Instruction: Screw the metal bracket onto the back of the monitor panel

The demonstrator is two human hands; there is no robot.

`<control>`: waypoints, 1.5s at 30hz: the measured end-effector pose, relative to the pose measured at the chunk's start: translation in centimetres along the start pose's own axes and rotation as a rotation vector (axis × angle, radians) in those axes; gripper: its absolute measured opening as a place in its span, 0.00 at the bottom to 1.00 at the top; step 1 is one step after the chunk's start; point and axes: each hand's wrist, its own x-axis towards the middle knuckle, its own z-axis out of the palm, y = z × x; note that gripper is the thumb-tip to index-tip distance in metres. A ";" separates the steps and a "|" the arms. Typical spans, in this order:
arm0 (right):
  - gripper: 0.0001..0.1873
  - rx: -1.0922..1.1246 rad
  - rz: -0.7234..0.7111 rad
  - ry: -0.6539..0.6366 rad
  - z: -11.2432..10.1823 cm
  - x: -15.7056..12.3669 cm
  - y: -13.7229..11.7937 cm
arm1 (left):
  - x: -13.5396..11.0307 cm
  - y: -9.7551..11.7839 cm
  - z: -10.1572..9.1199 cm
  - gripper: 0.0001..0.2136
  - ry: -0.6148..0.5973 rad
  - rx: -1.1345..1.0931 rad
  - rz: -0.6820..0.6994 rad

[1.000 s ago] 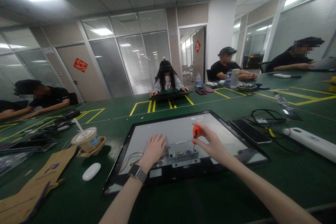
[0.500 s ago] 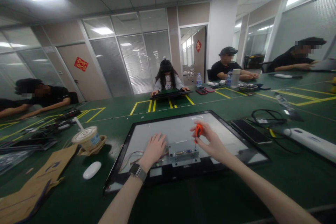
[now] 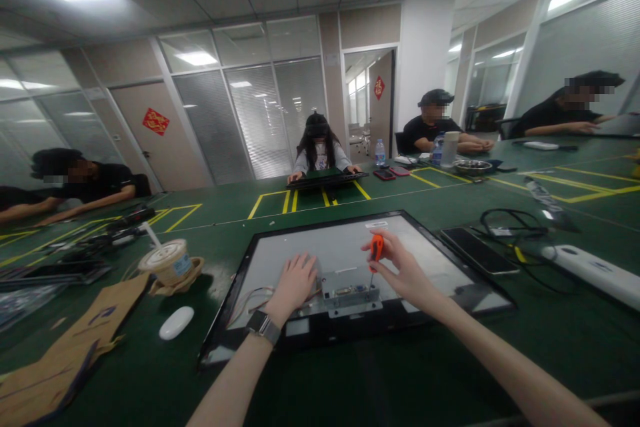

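A flat display panel (image 3: pixel 345 237) with a black frame lies on the green table, its pale back facing up. Near its front edge sits a metal bracket (image 3: pixel 354 307) with port connectors along it. My right hand (image 3: pixel 405 270) grips an orange-and-black screwdriver (image 3: pixel 377 248), held nearly upright. Its thin shaft points down at the right end of the bracket; the tip's exact contact is too small to tell. My left hand (image 3: pixel 295 283) rests flat on the panel just left of the bracket, fingers stretched out. Thin wires (image 3: pixel 250 300) run beside that hand.
Left of the panel are a drink cup (image 3: pixel 165 260), a white oval case (image 3: pixel 176 323) and a brown paper bag (image 3: pixel 75 340). A black phone (image 3: pixel 479 250), cables (image 3: pixel 515 223) and a long white device (image 3: pixel 595 273) lie to the right. Several people sit around the table.
The screwdriver's handle has turned slightly in my right hand and shifted a little left. My left hand keeps its place on the panel.
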 end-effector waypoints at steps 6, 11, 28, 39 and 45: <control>0.28 -0.007 -0.022 -0.007 0.1 -0.1 -0.2 | 0.0 -0.1 0.3 0.20 0.002 -0.005 0.004; 0.28 -0.155 -0.057 0.030 -0.1 -0.2 0.0 | 0.0 -0.1 0.2 0.20 -0.009 -0.006 0.007; 0.28 -0.190 -0.050 0.059 -0.1 -0.3 0.3 | 0.0 -0.2 0.1 0.20 0.005 -0.022 0.014; 0.28 -0.193 -0.081 0.067 0.0 -0.3 0.4 | -0.2 0.1 -0.6 0.20 -0.025 -0.021 0.009; 0.28 -0.207 -0.085 0.062 -0.1 -0.3 0.3 | -0.2 0.2 -0.9 0.21 -0.035 -0.018 0.003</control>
